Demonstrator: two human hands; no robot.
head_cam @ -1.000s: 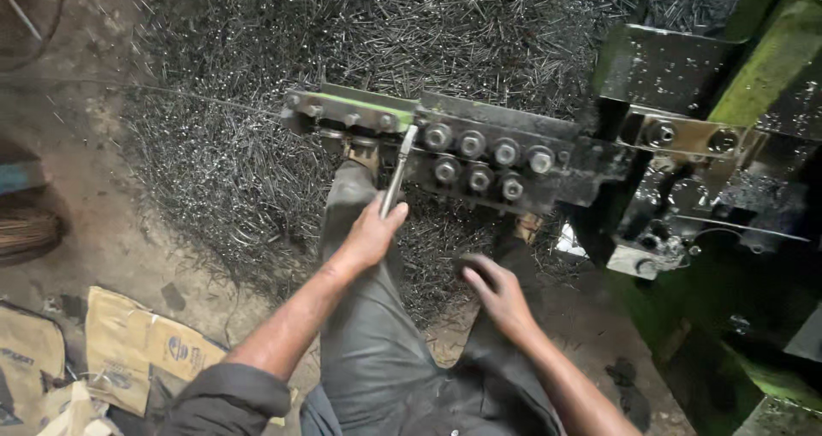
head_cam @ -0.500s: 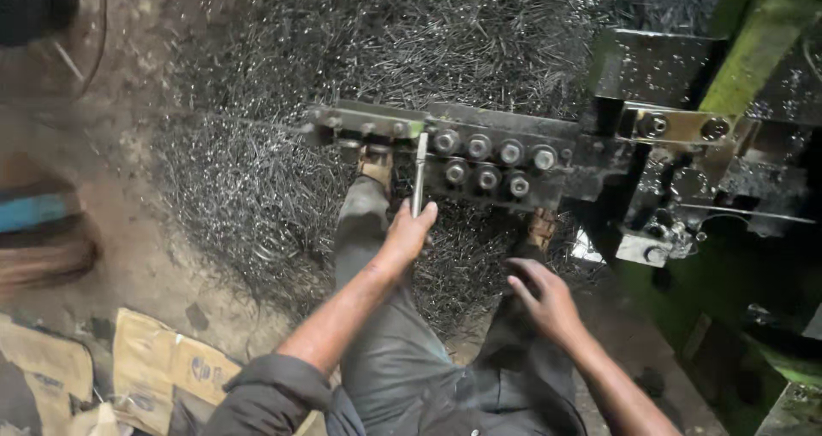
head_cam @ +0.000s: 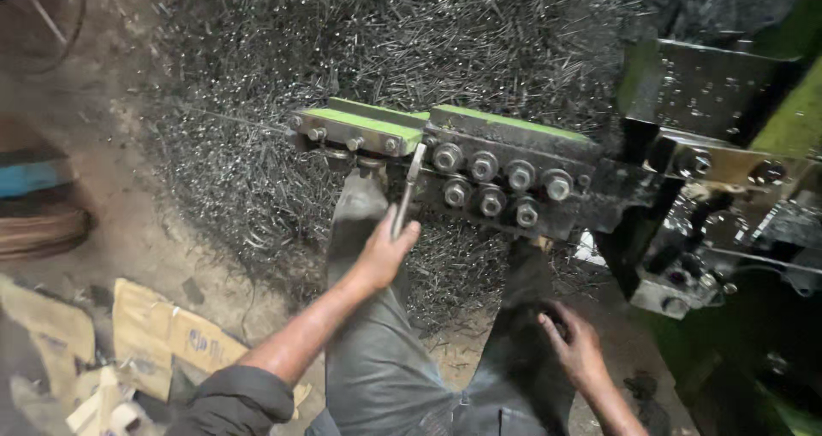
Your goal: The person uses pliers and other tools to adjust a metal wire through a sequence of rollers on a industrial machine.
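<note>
My left hand [head_cam: 383,252] grips the lower end of a metal wrench [head_cam: 407,189]. Its upper end sits against the green wire-straightening unit [head_cam: 445,145], beside the left rollers [head_cam: 492,186]. My right hand [head_cam: 572,340] rests with fingers spread on my right knee, holding nothing. My legs in grey trousers stretch out under the roller unit toward the heap.
A large heap of loose metal nails [head_cam: 360,51] covers the floor behind and under the machine. The green machine body [head_cam: 728,188] fills the right side. Flattened cardboard pieces [head_cam: 163,338] lie at lower left, and a blue object [head_cam: 34,175] sits at the left edge.
The view has shifted slightly. My left hand stays on the wrench at the rollers, and my right hand has settled lower onto my knee.
</note>
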